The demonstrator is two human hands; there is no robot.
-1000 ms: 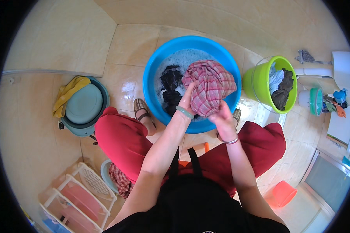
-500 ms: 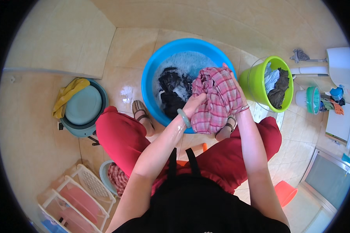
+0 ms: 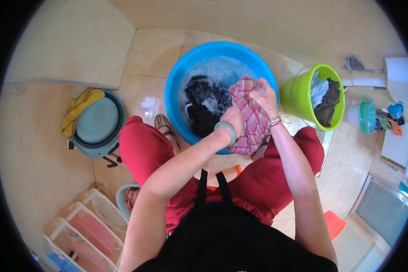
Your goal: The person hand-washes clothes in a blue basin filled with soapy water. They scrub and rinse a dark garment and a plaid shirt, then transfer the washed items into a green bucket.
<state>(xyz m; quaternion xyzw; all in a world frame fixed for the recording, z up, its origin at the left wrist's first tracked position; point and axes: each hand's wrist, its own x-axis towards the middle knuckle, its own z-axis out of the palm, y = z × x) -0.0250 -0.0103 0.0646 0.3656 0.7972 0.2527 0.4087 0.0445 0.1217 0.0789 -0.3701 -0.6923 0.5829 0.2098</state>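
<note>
While the left hand (image 3: 232, 119) and right hand (image 3: 266, 97) are working farther right, a yellow cloth (image 3: 82, 109) is lying over a grey-blue basin (image 3: 97, 121), well left of them, presumably to keep clear of the washing water. Nearer the body than the hands, at lower left, a white rack (image 3: 105, 209) is standing. Just left of the hands, dark garments (image 3: 199, 102) are lying in suds (image 3: 226, 68) inside a blue basin (image 3: 173, 97); this is sitting ahead of the body, seemingly so both arms are reaching it comfortably.

The left hand is curling tightly around a bunched fold of a plaid cloth (image 3: 255, 124). Held between the hands, the cloth is hanging at the basin's near right rim, apparently so water is draining mostly inside; whether it is bearing on the rim cannot be determined. The right hand is clenching its upper part, fist closed; the spaced grips are probably controlling slippery fabric.

Just right of the hands, a green bucket (image 3: 299, 97) is holding a light blue garment (image 3: 319, 88) and a dark garment (image 3: 329, 104), likely positioned for easy reach.
</note>
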